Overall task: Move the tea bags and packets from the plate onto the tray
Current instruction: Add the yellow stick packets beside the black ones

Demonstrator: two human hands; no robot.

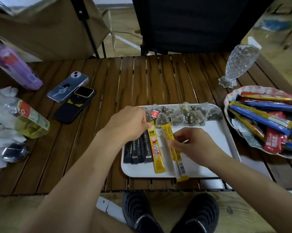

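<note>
You have a single wide-angle view, worn on your head, facing forward and steeply down from close above the white tray [214,132]. The tray lies just right of the picture's middle. The worktop [125,78] spreads left of and beyond it, a black chair [184,22] rises behind it, and your shoes [138,214] show below its near edge.

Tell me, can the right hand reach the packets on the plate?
Probably yes, once it's free. The plate sits just right of the tray, with nothing between it and the right hand. Its fingers are pinching a yellow packet, so it would likely set that down first.
</note>
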